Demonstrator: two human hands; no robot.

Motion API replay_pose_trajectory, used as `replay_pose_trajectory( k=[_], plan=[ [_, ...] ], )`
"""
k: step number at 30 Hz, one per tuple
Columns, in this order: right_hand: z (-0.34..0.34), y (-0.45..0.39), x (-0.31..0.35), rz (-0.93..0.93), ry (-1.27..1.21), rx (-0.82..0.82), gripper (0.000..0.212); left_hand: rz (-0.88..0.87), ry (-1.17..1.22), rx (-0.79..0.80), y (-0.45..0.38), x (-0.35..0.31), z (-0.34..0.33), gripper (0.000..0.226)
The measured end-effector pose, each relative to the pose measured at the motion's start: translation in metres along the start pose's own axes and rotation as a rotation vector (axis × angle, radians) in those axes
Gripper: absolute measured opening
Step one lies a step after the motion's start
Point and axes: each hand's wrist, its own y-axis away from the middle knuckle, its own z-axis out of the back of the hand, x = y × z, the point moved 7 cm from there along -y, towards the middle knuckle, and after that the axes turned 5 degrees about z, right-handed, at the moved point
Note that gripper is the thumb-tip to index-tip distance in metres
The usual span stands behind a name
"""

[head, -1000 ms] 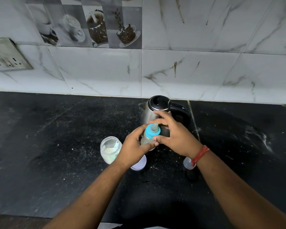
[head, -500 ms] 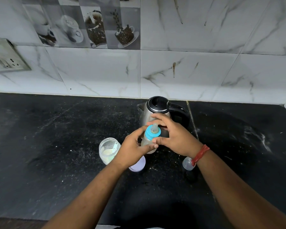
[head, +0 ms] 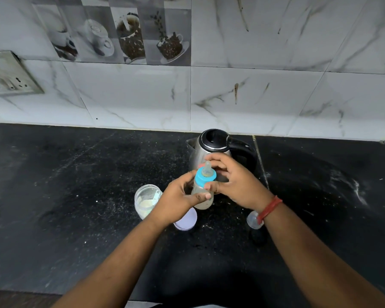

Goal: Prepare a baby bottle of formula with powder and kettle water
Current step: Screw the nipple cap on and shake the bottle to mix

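Observation:
A small baby bottle [head: 203, 200] with cloudy liquid, a blue collar [head: 203, 178] and a clear teat stands upright over the black counter. My left hand [head: 176, 201] grips the bottle's body from the left. My right hand [head: 236, 183] pinches the blue collar, thumb in front and fingers behind. Just behind the bottle stands a steel kettle [head: 213, 147] with its black lid shut. An open clear jar [head: 146, 202] with white powder and a scoop inside sits left of my left hand.
A pale purple lid [head: 187, 221] lies on the counter [head: 76, 196] under my left wrist. A clear bottle cap [head: 252, 220] lies beside my right wrist. A tiled wall with a socket plate [head: 9, 78] rises behind. White specks dust the counter.
Both hands stay on the bottle. My right hand's fingers have shifted slightly around the blue collar; the bottle stays in the same spot.

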Motion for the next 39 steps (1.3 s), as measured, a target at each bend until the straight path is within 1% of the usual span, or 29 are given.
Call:
replay_pose_trajectory(
  k=[2, 4, 6, 10, 12, 15, 18, 21, 26, 30, 33, 36, 37, 39],
  plan=[
    [-0.001, 0.001, 0.007, 0.001, -0.097, 0.173, 0.063, 0.029, 0.033, 0.109, 0.0, -0.004, -0.003, 0.053],
    [-0.005, 0.001, 0.012, -0.022, -0.215, 0.284, 0.067, 0.047, 0.052, 0.194, 0.002, -0.01, -0.007, 0.049],
    [-0.009, 0.001, 0.016, -0.023, -0.325, 0.349, 0.072, 0.067, 0.097, 0.258, 0.004, -0.015, -0.01, 0.049],
    [-0.016, -0.001, 0.025, 0.015, -0.535, 0.44, 0.076, 0.069, 0.212, 0.348, 0.007, -0.026, -0.016, 0.059],
    [-0.015, -0.003, 0.027, 0.017, -0.546, 0.438, 0.077, 0.055, 0.226, 0.353, 0.008, -0.03, -0.017, 0.058],
    [-0.008, -0.009, 0.03, 0.004, -0.48, 0.33, 0.069, 0.053, 0.266, 0.287, 0.006, -0.028, -0.012, 0.057],
    [-0.006, -0.01, 0.028, 0.016, -0.424, 0.196, 0.059, 0.026, 0.253, 0.222, 0.003, -0.028, -0.006, 0.049],
    [-0.006, -0.011, 0.018, 0.041, -0.369, -0.005, 0.051, -0.006, 0.153, 0.128, -0.002, -0.029, -0.001, 0.046],
    [-0.01, -0.013, 0.009, 0.078, -0.361, -0.231, 0.041, -0.066, -0.023, -0.079, -0.008, -0.027, 0.001, 0.052],
    [-0.011, -0.013, 0.007, 0.083, -0.374, -0.406, 0.043, -0.134, -0.185, -0.278, -0.007, -0.036, -0.002, 0.05],
    [-0.013, -0.012, 0.008, 0.082, -0.378, -0.53, 0.044, -0.171, -0.252, -0.392, -0.003, -0.041, -0.009, 0.054],
    [-0.014, -0.013, 0.003, 0.051, -0.267, -0.583, 0.043, -0.159, -0.241, -0.428, -0.003, -0.036, -0.011, 0.05],
    [-0.014, -0.014, 0.002, 0.03, -0.204, -0.566, 0.047, -0.147, -0.237, -0.417, -0.004, -0.032, -0.011, 0.049],
    [-0.011, -0.014, 0.0, -0.018, -0.079, -0.474, 0.059, -0.12, -0.236, -0.369, -0.005, -0.024, -0.01, 0.047]
  ],
)
